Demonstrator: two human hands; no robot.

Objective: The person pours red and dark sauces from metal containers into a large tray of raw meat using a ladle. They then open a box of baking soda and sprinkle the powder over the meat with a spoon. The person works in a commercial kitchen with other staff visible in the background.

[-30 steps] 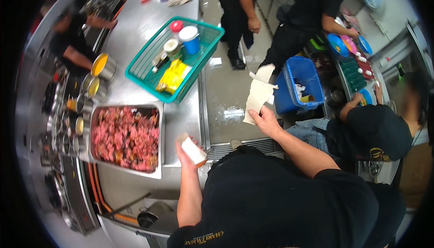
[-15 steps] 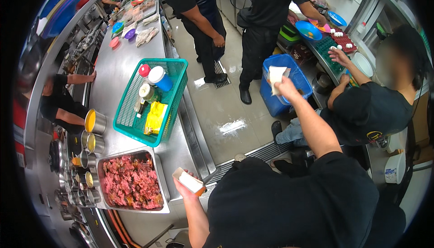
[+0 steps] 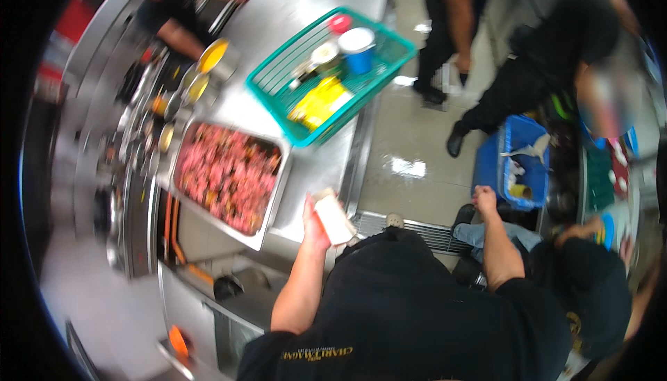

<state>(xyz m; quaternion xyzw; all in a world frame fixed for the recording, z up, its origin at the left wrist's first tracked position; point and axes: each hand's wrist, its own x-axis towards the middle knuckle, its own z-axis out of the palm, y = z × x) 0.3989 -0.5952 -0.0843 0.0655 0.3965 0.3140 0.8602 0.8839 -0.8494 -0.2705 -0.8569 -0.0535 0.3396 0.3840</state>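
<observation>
My left hand (image 3: 314, 227) is raised beside the steel counter (image 3: 316, 166) and grips a small white rectangular packet (image 3: 333, 217). Just left of it sits a metal pan (image 3: 275, 204) full of chopped pink-red meat. My right hand (image 3: 484, 199) is out to the right, fingers closed with nothing in them, a little short of a blue bin (image 3: 495, 166) on the floor. A crumpled white paper (image 3: 528, 150) lies in that bin.
A green wire basket (image 3: 347, 122) with a blue cup, tubs and a yellow bag stands further along the counter. Yellow sauce pots (image 3: 212, 55) line its left side. A person crouches at lower right (image 3: 590, 291); others stand by the bin and behind the counter. A floor grate (image 3: 431, 234) lies below.
My right hand carried the white paper out to the blue bin; the paper now lies in the bin and the hand has pulled back closed. My left hand still holds the packet.
</observation>
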